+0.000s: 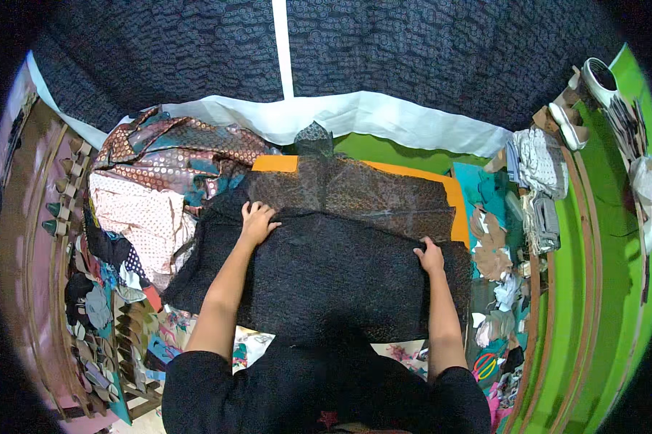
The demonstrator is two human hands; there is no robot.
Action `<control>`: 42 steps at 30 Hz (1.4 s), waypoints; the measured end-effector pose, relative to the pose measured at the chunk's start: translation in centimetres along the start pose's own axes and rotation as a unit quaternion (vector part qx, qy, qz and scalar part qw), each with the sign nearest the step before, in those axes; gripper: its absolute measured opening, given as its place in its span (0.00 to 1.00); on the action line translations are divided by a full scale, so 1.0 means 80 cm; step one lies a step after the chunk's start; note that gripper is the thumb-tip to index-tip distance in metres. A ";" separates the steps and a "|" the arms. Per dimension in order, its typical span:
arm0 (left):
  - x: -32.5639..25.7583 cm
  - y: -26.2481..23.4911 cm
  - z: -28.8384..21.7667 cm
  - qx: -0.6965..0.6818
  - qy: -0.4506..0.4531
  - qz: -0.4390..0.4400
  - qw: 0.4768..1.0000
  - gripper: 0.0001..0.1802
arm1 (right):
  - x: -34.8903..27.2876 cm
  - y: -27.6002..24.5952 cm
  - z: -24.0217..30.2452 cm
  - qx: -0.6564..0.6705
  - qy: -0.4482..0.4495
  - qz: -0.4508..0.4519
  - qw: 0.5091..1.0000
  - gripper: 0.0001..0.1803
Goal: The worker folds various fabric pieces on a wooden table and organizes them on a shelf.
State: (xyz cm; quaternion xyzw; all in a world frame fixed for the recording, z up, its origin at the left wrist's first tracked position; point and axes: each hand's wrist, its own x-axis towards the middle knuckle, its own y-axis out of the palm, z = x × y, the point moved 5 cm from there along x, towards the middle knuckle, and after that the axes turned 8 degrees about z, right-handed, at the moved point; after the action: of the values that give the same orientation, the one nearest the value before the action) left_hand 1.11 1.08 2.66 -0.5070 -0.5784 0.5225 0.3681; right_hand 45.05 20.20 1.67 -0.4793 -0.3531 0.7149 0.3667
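Black lace cloth [340,275] lies spread before you, over brown patterned fabric [369,192] on orange board [456,202]. Looks light, limp, snag-prone; take by top edge. Left hand [257,220] fingers curled on upper-left edge; right hand [431,257] closed, pinching upper-right edge. Scrap pile [492,253] at right.

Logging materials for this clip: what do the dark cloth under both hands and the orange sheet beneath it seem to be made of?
The dark cloth looks like a soft, matte woven fabric with a fine speckled print; it drapes and folds under the left hand and right hand. The orange sheet looks flat, smooth and stiff-edged, perhaps card or foam; the view leaves it open.
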 end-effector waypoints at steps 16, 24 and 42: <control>0.146 -0.231 0.029 0.018 -0.222 -0.321 0.920 0.35 | 0.127 -0.193 0.180 0.196 -0.268 -0.279 0.901 0.34; -0.015 -0.064 -0.064 -0.156 -0.322 -0.025 0.934 0.40 | -0.028 -0.007 0.200 0.033 -0.104 -0.131 0.985 0.36; -0.292 -0.003 0.085 -0.026 -0.602 -0.198 0.773 0.37 | -0.137 0.052 0.051 0.029 0.040 -0.305 0.951 0.33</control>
State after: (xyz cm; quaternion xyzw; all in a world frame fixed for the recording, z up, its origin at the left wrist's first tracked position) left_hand -0.42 -23.17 4.04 0.0272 -0.7830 0.6208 0.0270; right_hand 43.42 8.11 3.96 -0.3659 -0.4465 0.5591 0.5952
